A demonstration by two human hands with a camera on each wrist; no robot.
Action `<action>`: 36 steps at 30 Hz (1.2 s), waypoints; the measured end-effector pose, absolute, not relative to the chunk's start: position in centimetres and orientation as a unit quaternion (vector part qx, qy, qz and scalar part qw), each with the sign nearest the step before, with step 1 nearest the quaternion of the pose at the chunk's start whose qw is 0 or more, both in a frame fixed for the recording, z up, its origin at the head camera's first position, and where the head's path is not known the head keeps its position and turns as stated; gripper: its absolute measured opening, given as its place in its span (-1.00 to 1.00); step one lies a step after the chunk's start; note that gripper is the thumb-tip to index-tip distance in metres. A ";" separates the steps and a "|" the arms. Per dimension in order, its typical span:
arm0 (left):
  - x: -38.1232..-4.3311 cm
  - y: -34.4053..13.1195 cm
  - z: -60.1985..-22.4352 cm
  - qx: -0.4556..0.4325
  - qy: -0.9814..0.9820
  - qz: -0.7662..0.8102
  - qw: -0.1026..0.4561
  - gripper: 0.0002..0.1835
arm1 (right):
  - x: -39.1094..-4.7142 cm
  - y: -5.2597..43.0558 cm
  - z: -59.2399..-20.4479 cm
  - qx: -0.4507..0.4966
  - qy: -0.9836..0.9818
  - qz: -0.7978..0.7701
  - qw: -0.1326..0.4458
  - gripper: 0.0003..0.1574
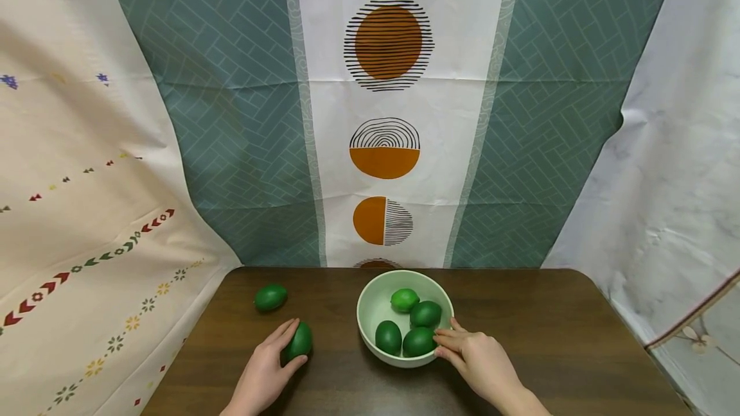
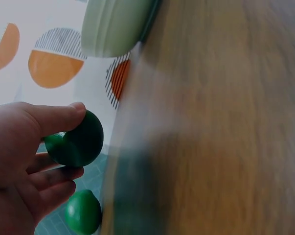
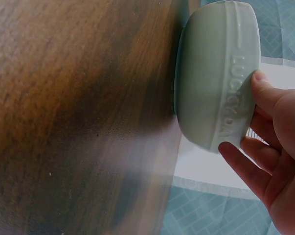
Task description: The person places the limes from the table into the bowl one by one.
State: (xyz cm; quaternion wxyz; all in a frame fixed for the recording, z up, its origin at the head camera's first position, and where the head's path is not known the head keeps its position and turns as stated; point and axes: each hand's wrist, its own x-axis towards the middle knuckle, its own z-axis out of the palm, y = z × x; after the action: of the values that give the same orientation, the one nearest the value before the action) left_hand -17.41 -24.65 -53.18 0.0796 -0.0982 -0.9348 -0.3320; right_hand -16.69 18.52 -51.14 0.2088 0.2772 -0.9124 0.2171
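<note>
My left hand [image 1: 267, 363] grips a dark green lime [image 1: 300, 339] at the table's left side, thumb on the near side and fingers over the far side. In the left wrist view, the held lime [image 2: 79, 140] sits between thumb and fingers; from this angle I cannot tell whether it touches the table. My right hand [image 1: 481, 359] holds the right rim of a pale green bowl [image 1: 370, 300], with the thumb near the outer wall. Inside the bowl lie several limes, one lighter green lime [image 1: 405, 300] at the back and darker ones, such as this lime [image 1: 388, 338], toward the front.
Another lime [image 1: 270, 298] lies on the table beyond my left hand. The brown wooden table [image 1: 555, 326] ends at a hanging patterned cloth [image 1: 231, 146] at the back. More cloth [image 1: 87, 210] hangs along the left side and the right.
</note>
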 end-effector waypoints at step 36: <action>-18.8 -18.8 -51.5 -0.161 -0.891 -0.411 0.107 -0.21 | -16.9 18.6 -51.0 0.273 -0.921 0.208 0.183 -0.58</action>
State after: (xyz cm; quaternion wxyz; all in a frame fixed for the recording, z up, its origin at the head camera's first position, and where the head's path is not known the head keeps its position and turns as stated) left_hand -18.79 -18.78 -51.54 0.1072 -0.1608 -0.8907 -0.4114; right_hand -16.86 18.59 -51.01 0.1833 0.2732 -0.9211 0.2080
